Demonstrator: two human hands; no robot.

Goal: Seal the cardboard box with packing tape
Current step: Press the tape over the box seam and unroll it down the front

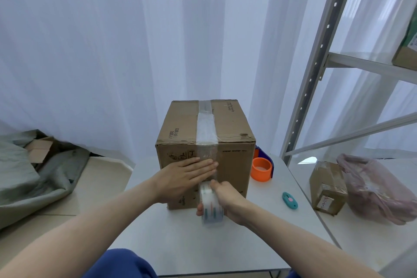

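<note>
We look down over two bare forearms at a cardboard box (205,153) standing upright on a small white table (185,246), close in front of us. A strip of clear packing tape (205,126) runs along the middle seam of the box top, folds over the near edge and comes down the front face.

Our right hand (228,201) is wrapped around a roll of clear tape (211,203), thumb on top and fingertips under it, holding it against the lower part of the box front. The tape strip rises straight up from this grip to the box top. Just above the roll and to its left, our left hand (187,176) lies flat and open on the front of the box, grasping nothing, its fingertips pressing on the tape.

To the right of the gripped roll, beside the box, an orange and blue tape dispenser (262,166) sits on the table. Nearer to us on that side lies a small teal box cutter (290,200). Further right, on a neighbouring surface, a small taped parcel (327,187) rests against a pink plastic bag (379,189), beneath a grey metal shelf frame (316,63). Far to the left of the grip, grey fabric (29,176) lies crumpled on the floor. White curtains (112,40) hang behind everything.
</note>
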